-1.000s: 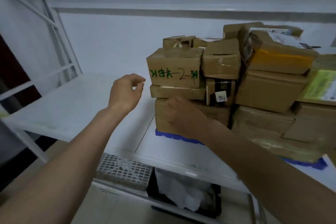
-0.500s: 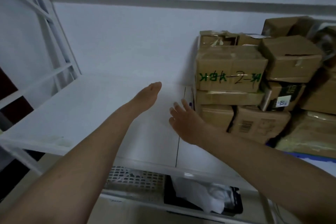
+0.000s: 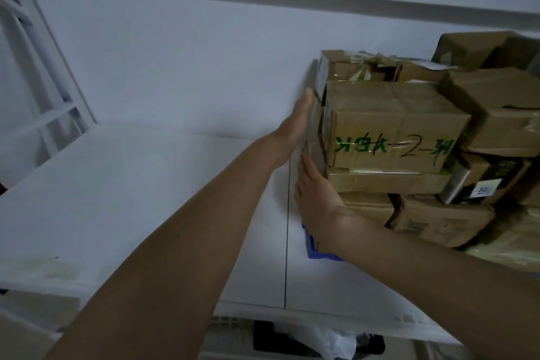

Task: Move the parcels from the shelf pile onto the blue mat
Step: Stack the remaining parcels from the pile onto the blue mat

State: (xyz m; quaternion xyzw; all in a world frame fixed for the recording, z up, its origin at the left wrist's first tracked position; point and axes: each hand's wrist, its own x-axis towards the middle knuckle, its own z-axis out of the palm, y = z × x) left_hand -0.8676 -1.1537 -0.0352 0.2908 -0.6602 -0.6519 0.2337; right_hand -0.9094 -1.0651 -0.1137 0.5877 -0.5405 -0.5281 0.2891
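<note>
Cardboard lettered parcel [image 3: 391, 126]: left hand [image 3: 298, 118] flat against its side, right hand [image 3: 314, 199] below.

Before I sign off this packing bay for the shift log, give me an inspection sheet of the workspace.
Surface: white shelf board, a seam running front to back; its left part bare.
Job's things: stacked cardboard parcels at right, the box with green lettering near the top; blue mat corner showing under the pile.
Clutter: faint stain near the front left edge.
Grippers: left hand flat against the lettered box's left side; right hand flat against the lower boxes.
Cables: nothing seen.
Surroundings: white wall, white rack frame at left, white bag in a bin below.
</note>
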